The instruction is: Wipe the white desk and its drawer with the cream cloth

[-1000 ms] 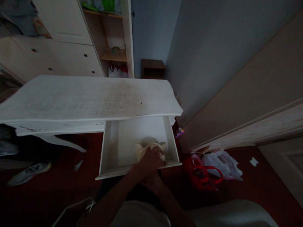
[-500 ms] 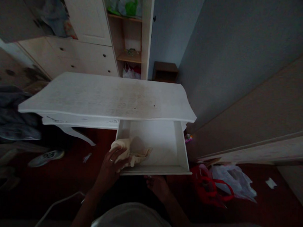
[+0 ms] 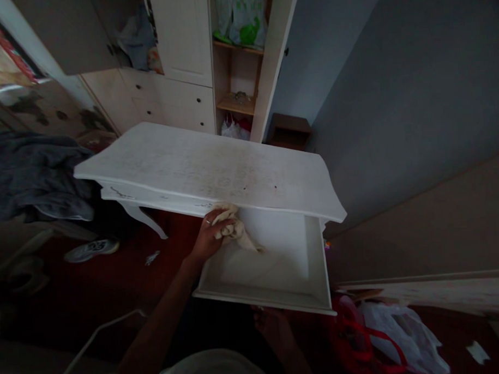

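My left hand (image 3: 212,234) is closed round a crumpled cream cloth (image 3: 230,223). It presses the cloth against the left side wall of an open drawer (image 3: 294,302), close under the tabletop; a tail of the cloth trails into the drawer. The drawer is pulled out of a white table (image 3: 183,151) whose top has brownish, worn stains. Just below the drawer's front edge is my right hand (image 3: 273,325), in shadow, its fingers curled. Something small may be at those fingertips, too dark to make out.
A red bag (image 3: 357,336) and a white plastic bag (image 3: 405,329) lie on the floor at right. At left are a shoe (image 3: 92,250) and dark grey clothing (image 3: 36,172). A white wardrobe (image 3: 183,47) with open shelves stands behind the table.
My left hand has carried the cloth from the drawer's front left corner back along its left side towards the tabletop. My right hand stays under the drawer front. The view has shifted.
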The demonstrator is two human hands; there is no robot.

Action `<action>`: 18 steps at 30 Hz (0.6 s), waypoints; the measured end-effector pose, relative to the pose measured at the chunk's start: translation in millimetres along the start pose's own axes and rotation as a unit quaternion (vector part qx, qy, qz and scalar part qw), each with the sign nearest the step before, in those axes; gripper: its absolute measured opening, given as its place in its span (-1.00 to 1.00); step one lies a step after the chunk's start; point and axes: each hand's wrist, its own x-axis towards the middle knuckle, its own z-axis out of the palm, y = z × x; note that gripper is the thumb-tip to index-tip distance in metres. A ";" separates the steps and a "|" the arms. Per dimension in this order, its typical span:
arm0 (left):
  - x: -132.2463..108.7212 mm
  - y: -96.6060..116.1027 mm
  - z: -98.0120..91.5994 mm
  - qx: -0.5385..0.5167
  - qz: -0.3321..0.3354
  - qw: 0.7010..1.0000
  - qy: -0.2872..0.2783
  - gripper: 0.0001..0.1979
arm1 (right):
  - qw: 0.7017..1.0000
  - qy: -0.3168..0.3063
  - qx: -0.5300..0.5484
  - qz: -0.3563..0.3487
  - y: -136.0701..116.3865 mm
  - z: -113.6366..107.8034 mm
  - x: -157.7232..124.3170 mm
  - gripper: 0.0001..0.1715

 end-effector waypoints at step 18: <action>168.1 42.7 -48.4 -0.165 0.059 0.963 0.205 -0.71 | 0.999 -0.006 0.021 -0.043 8.6 -3.6 4.8 -0.71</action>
